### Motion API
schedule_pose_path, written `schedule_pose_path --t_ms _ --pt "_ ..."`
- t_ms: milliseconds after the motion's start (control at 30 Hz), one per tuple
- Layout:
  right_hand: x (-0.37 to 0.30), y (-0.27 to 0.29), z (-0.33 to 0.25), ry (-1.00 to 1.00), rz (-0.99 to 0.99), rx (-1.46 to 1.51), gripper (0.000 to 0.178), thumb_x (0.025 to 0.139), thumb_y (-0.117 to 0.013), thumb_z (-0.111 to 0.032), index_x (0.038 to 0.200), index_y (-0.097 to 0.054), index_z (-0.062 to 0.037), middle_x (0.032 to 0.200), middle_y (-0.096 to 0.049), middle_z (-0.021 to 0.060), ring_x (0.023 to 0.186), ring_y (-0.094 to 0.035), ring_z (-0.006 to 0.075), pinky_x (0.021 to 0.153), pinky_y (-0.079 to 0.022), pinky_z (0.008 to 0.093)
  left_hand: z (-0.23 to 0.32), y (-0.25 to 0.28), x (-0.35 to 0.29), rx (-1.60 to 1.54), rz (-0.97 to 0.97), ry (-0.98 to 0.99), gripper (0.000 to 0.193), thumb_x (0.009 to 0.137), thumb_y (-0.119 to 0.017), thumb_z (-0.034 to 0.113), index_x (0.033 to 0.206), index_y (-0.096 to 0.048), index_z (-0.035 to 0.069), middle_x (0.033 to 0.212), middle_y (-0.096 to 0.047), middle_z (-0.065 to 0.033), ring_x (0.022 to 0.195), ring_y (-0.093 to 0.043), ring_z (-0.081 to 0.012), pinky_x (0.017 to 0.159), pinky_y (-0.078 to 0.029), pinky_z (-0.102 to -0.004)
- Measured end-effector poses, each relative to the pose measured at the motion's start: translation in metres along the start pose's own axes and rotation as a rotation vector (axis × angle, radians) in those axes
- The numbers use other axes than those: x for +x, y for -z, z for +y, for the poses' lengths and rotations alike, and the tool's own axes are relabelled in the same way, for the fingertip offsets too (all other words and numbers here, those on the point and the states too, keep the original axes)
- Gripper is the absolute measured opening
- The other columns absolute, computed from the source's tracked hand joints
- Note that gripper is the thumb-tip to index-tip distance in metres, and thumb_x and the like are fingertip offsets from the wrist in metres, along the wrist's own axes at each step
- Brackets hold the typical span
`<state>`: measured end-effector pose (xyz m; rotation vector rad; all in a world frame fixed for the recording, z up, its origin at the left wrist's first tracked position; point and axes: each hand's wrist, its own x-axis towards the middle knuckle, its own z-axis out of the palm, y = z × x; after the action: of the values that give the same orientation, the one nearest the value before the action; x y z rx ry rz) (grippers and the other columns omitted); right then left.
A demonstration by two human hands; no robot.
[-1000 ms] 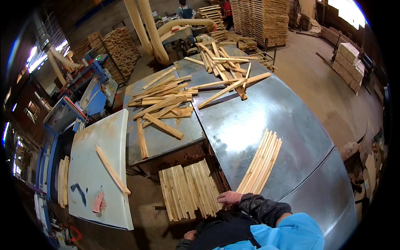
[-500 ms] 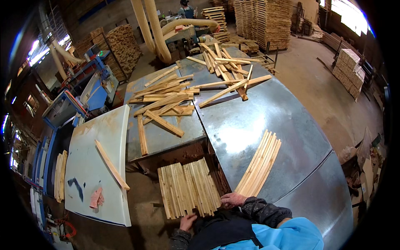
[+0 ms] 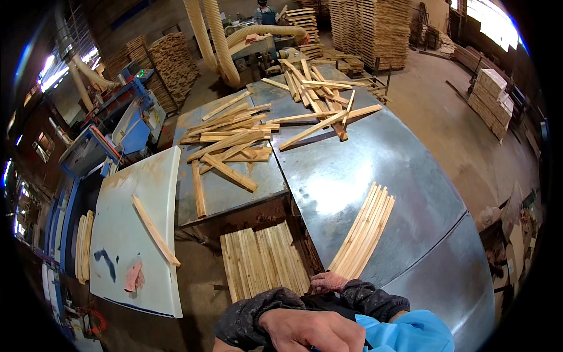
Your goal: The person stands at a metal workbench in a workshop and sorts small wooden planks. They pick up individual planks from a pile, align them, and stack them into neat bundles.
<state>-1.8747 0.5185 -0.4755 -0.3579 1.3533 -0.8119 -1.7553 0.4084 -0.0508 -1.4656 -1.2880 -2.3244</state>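
My right hand [image 3: 328, 282], in a pink knit glove, rests at the table edge beside the near ends of a row of light wooden strips [image 3: 365, 232]. Its fingers point left, loosely bent, and nothing shows in them. Close in front of my body is my bare left hand [image 3: 316, 330], back up and large in view. Its fingers curl downward out of sight, so what they hold, if anything, is hidden. Below the table top, just ahead of me, lies a packed layer of wooden strips [image 3: 264, 261], partly covered by my left sleeve.
Loose wooden strips lie heaped on the metal table [image 3: 410, 193] at the far side. To the left, a white panel [image 3: 126, 220] bears one strip [image 3: 155, 232] and a pink glove [image 3: 134, 277]. Blue machinery [image 3: 138, 126] stands beyond. A person [image 3: 265, 14] is in the background among wood stacks.
My left hand has left the near ends of the packed strips and come up toward my body, to the right. My right hand has barely moved. The strips lie as before.
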Motion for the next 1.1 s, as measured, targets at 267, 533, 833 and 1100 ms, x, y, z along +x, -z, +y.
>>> schedule_pose_path --t_ms 267,533,833,1100 --pt "0.015 0.013 0.032 0.208 -0.045 -0.253 0.043 0.099 -0.069 -0.026 0.134 -0.064 -0.0012 0.105 -0.069 0.0044 0.09 -0.066 0.0119 0.076 -0.059 0.0308 -0.006 0.001 0.013 -0.051 -0.1 0.043 0.029 0.103 -0.068 0.023 0.101 -0.075 -0.005 0.099 -0.071 -0.0155 0.085 -0.068 -0.0335 0.074 -0.054 -0.0435" --pt "0.003 0.007 0.008 0.037 -0.038 -0.058 0.045 0.099 -0.069 -0.03 0.135 -0.065 -0.0028 0.102 -0.07 0.0041 0.084 -0.065 0.0122 0.07 -0.056 0.0289 -0.013 -0.011 0.009 -0.086 -0.064 -0.01 0.032 0.104 -0.066 0.026 0.1 -0.075 -0.005 0.096 -0.071 -0.0149 0.082 -0.068 -0.0333 0.072 -0.054 -0.0439" --pt "-0.018 0.152 -0.205 0.566 0.543 -1.075 0.058 0.097 -0.064 -0.052 0.136 -0.065 -0.0097 0.129 -0.069 0.0145 0.121 -0.064 0.035 0.103 -0.053 0.0458 -0.015 -0.015 0.016 -0.079 -0.076 0.08 0.032 0.103 -0.067 0.026 0.096 -0.075 -0.004 0.097 -0.073 -0.0146 0.084 -0.069 -0.0331 0.074 -0.054 -0.044" --pt "-0.13 0.231 -0.496 0.498 1.101 -1.092 0.043 0.094 -0.057 -0.033 0.114 -0.073 0.0011 0.117 -0.071 0.0281 0.109 -0.07 0.0408 0.095 -0.058 0.0466 -0.011 -0.001 0.029 -0.011 -0.032 0.238 0.021 0.1 -0.071 0.017 0.096 -0.075 -0.003 0.098 -0.073 -0.0147 0.085 -0.069 -0.0315 0.074 -0.055 -0.042"
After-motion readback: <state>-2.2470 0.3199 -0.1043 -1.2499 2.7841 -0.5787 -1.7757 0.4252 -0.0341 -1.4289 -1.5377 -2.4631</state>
